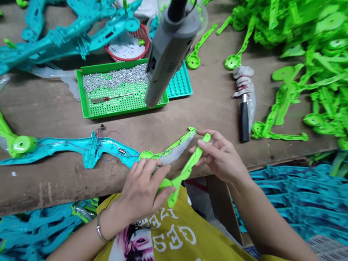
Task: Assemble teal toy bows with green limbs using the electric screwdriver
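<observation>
A bow-shaped blue plastic body (63,146) lies across the table with thin wires and a small spring in its open shell. At its left end sits a green arm with a round hub (23,144). At its right end, another green arm with a clear plastic strip (179,147) points up and right. My right hand (224,158) pinches the tip of a loose green plastic arm piece (187,169). My left hand (144,185) lies over the right-hand joint, its thumb against the wide end of that same piece. My left fingers partly hide the joint.
A green basket (126,107) holds screws and a screwdriver (101,100). Above it hangs a grey power tool (166,50). A black-handled hammer (243,117) lies right of my hands. Green parts (323,25) are heaped at right; blue bodies (62,40) lie at back left.
</observation>
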{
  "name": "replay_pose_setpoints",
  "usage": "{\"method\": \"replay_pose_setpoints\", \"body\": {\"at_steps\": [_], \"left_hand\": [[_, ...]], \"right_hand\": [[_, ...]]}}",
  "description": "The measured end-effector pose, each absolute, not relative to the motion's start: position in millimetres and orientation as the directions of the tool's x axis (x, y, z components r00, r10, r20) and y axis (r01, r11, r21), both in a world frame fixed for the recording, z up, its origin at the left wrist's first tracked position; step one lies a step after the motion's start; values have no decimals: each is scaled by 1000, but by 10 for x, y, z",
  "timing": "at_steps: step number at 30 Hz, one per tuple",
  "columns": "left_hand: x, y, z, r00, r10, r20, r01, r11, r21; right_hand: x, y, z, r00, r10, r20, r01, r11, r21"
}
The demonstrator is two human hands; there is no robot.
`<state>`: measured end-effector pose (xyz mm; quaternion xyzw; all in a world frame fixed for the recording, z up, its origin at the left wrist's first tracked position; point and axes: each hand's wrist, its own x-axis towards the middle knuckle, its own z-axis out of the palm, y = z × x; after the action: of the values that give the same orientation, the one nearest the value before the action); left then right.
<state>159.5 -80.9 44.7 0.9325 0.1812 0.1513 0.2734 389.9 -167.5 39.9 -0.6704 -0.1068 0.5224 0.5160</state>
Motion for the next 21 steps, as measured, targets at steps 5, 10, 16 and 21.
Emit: {"method": "replay_pose_setpoints", "body": {"at_steps": [5, 10, 16, 21], "left_hand": [[1925, -574, 427, 835, 550, 3, 475, -724, 500], [2201, -538, 418, 815, 539, -210, 572, -696, 434], [2315, -509, 413, 735, 585, -343, 673, -568, 475], [2377, -465, 450, 702, 593, -394, 705, -505, 498]], "right_hand": [[3997, -1623, 331, 446, 722, -529, -282, -447, -849], [4025, -1601, 228, 446, 824, -349, 15, -396, -918], [4060, -1570, 120, 383, 890, -246, 203, -341, -918], [4091, -1540, 29, 382, 892, -241, 243, -349, -905]]}}
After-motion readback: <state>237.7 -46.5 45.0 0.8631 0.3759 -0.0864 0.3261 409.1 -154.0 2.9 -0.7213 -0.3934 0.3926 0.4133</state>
